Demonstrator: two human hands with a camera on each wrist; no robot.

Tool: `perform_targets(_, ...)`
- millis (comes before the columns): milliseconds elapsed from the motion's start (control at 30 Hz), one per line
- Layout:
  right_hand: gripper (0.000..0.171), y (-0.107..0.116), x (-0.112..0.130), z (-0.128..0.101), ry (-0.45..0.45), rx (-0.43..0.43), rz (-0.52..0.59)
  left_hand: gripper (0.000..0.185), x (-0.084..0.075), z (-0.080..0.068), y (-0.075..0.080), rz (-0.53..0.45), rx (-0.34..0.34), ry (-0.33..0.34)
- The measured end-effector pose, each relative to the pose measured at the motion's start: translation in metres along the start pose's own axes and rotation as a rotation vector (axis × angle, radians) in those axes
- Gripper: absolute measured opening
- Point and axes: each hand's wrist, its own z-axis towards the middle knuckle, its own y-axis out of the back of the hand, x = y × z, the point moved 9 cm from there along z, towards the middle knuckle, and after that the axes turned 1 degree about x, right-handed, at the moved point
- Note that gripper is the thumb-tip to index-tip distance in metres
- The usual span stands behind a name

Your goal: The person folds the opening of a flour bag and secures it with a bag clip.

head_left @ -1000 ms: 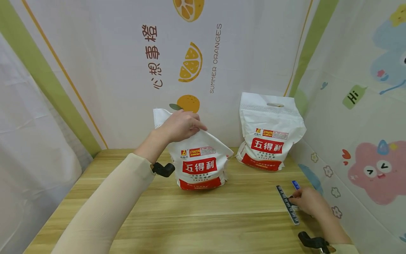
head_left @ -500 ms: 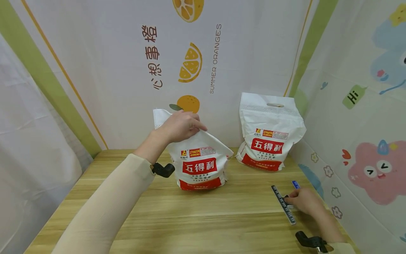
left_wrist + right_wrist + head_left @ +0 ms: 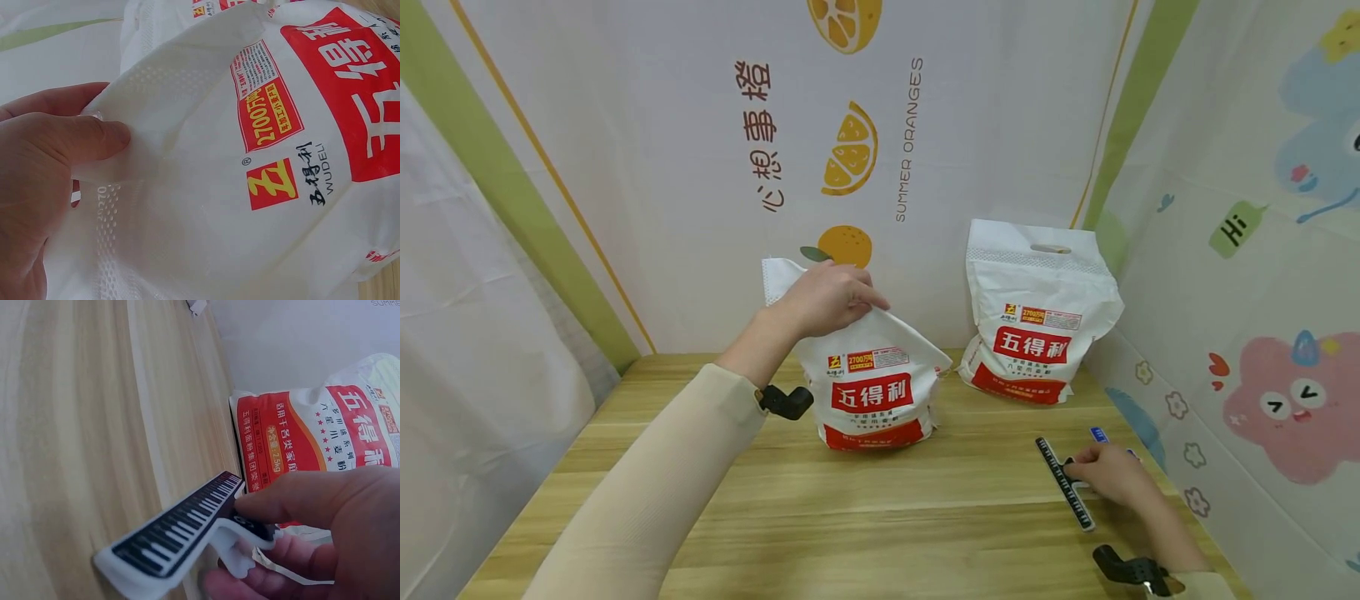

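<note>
The table (image 3: 865,517) runs wide in front of me, and on it, near the middle, stands the flour bag (image 3: 872,392) I am holding upright. My left hand (image 3: 823,298) has its thumb and fingers pinched on the loose folded top of that bag; the left wrist view shows my thumb (image 3: 94,134) pressed flat onto the white woven flap, with the red label below it. The bag's long axis is vertical, base on the wood, its mouth end up under my fingers and leaning a little to the left.

A second flour bag (image 3: 1037,312) stands well to the right, near the back wall, untouched by either hand.

Down at the right front edge, my right hand (image 3: 1108,475) is curled round the piano-key sealing clip (image 3: 1063,482), thumb on top and fingers under its white hinge end. The clip's long axis runs front to back across the table, slanted, its far tip pointing up and left toward the bag I hold. So the bag top lies up and to the left of the clip, well apart from it, and my right hand is the one that carries the clip across. A small blue clip (image 3: 1099,434) lies just behind my right hand.
</note>
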Motion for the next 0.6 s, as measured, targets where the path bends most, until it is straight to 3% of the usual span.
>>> perform_targets(167, 0.038, -0.005, 0.000, 0.003, -0.006, 0.013, 0.138, 0.023, -0.001, 0.000, 0.000, -0.005, -0.004, -0.003)
perform_targets(300, 0.053, -0.005, 0.004, 0.006, 0.003, 0.010, 0.226, 0.023, -0.001, -0.001, 0.000, -0.009, -0.009, -0.004)
perform_targets(467, 0.070, 0.003, 0.013, 0.006, 0.038, -0.032, 0.275, 0.023, 0.000, -0.001, 0.000, -0.007, -0.017, -0.009)
perform_targets(600, 0.069, 0.015, 0.024, 0.002, 0.063, -0.094, 0.284, 0.024, 0.000, 0.000, 0.000, -0.010, -0.016, -0.006)
